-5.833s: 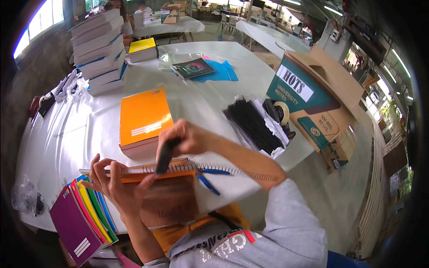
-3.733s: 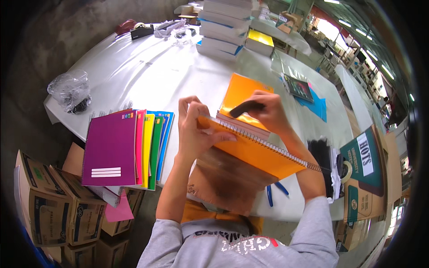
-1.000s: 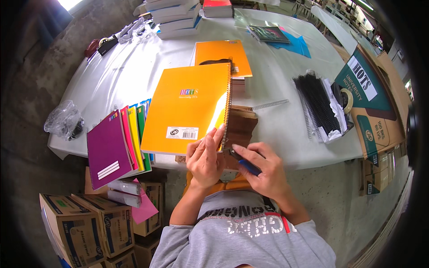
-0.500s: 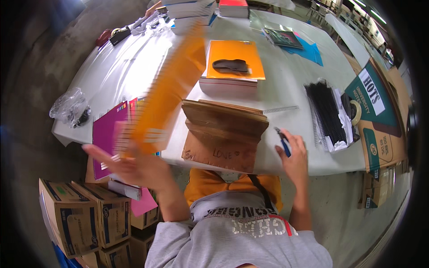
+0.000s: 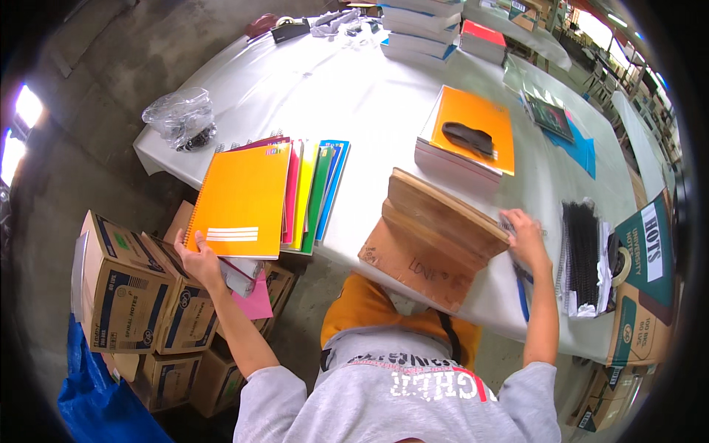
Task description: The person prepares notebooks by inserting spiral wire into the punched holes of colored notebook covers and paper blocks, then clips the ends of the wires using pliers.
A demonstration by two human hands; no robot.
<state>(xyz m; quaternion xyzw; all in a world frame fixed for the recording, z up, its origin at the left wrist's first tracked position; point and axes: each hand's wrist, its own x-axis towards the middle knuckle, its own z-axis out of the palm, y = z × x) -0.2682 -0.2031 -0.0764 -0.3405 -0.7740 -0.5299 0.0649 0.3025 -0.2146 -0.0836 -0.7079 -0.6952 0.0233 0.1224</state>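
My left hand (image 5: pixel 199 260) grips the lower left corner of an orange spiral notebook (image 5: pixel 247 192), thumb on its cover. The notebook lies on top of a fanned pile of coloured notebooks (image 5: pixel 323 196) at the table's left front edge. My right hand (image 5: pixel 526 235) is at the right end of a brown stepped stand (image 5: pixel 436 244), fingers closed around a thin wire coil (image 5: pixel 544 232) that is mostly hidden. A blue-handled hand tool (image 5: pixel 521 294) lies on the table beside my right wrist.
Behind the stand, a dark flat object (image 5: pixel 469 139) rests on an orange-topped paper stack (image 5: pixel 458 162). Black coils (image 5: pixel 580 247) and a tape roll (image 5: pixel 620 266) stand right, near a carton (image 5: pixel 636 325). Crumpled clear plastic (image 5: pixel 179 118) is at left; boxes (image 5: pixel 125 295) stand below.
The orange notebook, raised and blurred before, now lies on the coloured pile at left. My right hand has let go of the blue-handled tool and moved to the wire coil. The view has turned left.
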